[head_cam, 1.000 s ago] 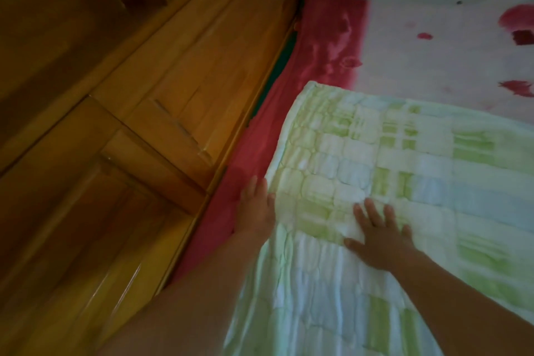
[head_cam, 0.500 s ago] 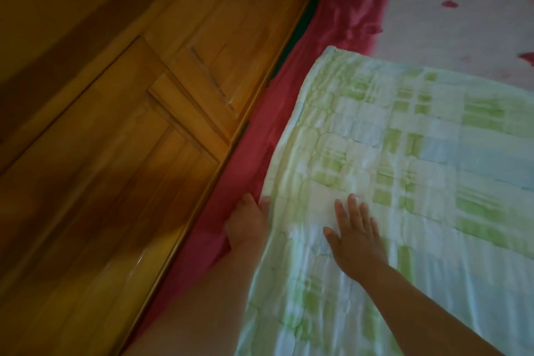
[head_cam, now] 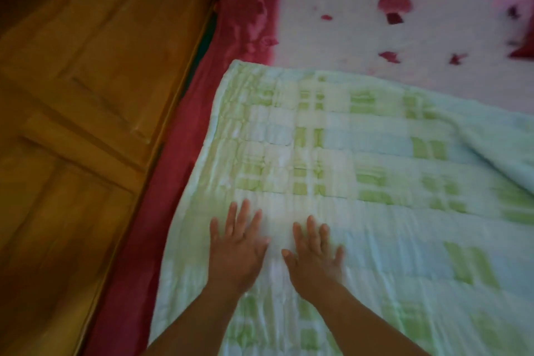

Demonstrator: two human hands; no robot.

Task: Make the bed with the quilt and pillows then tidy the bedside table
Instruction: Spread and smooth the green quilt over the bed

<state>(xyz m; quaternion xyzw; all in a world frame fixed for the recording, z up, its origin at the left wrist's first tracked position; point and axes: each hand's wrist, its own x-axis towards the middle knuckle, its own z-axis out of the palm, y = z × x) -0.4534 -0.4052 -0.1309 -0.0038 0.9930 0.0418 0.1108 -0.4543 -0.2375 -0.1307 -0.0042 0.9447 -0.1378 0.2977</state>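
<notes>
A green, pale blue and white checked quilt (head_cam: pixel 361 153) lies spread over the bed, its far corner near the red edge of the sheet. My left hand (head_cam: pixel 237 246) lies flat on the quilt with fingers spread, close to the quilt's left edge. My right hand (head_cam: pixel 315 254) presses flat on the quilt just beside it, fingers straight. A fold of the quilt (head_cam: pixel 497 147) rises at the right. No pillow or bedside table can be made out for certain.
A white sheet with red flower prints (head_cam: pixel 375 35) and a red border (head_cam: pixel 248 14) covers the mattress beyond the quilt. A wooden panelled wardrobe (head_cam: pixel 86 95) stands tight along the bed's left side. Something pink and red (head_cam: pixel 517 23) lies at the far right.
My left hand has moved from the quilt's left edge onto the quilt top, now flat beside my right hand. Both hands have slid toward me along the quilt.
</notes>
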